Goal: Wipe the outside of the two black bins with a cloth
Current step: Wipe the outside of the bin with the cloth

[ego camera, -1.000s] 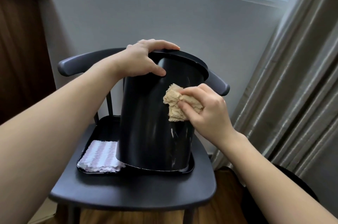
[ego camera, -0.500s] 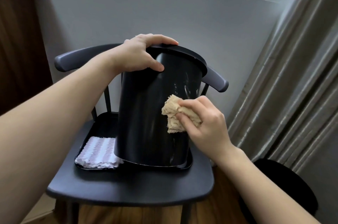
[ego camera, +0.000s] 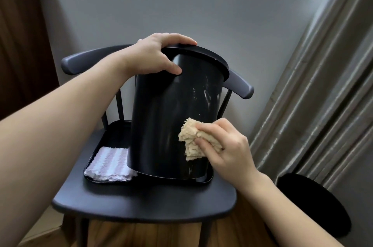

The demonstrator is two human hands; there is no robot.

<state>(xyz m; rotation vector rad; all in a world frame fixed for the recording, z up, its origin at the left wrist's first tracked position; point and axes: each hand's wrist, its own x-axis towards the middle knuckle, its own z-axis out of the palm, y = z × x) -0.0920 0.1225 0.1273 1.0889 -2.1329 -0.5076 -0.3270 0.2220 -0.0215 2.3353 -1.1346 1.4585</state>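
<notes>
1. The black bin (ego camera: 173,117) stands on a black tray (ego camera: 203,179) on the seat of a dark chair (ego camera: 145,204). It is tipped, its near-left bottom edge lifted off the tray and its top leaning away to the right.
2. The right hand (ego camera: 226,149) grasps a bunched tan cloth (ego camera: 193,141), fingers (ego camera: 203,143) curled over it, and presses it against the lower right of the bin's wall.
3. The left hand (ego camera: 159,57) grips the bin's rim, fingers hooked over the top edge and thumb on the outer wall, steadying the tilt.
4. To do this step well, I judge the cloth should run in overlapping passes with steady pressure while the left hand holds the rim firm. The bin should then be turned so the far side gets covered too.
5. The wall is smooth and glossy, with pale smears and flecks on the upper right and a few near the base. Whether these are dirt, moisture or reflected light is hard to tell from here.
6. The slick surface would likely let the cloth glide easily, and the tipped bin could skid on the tray if pushed hard.
7. A folded white and pink striped cloth (ego camera: 111,164) lies in the tray, just beside the bin's lifted edge.
8. A second black bin (ego camera: 314,206) sits on the wooden floor (ego camera: 238,232) to the right, near a grey curtain (ego camera: 323,95).
</notes>
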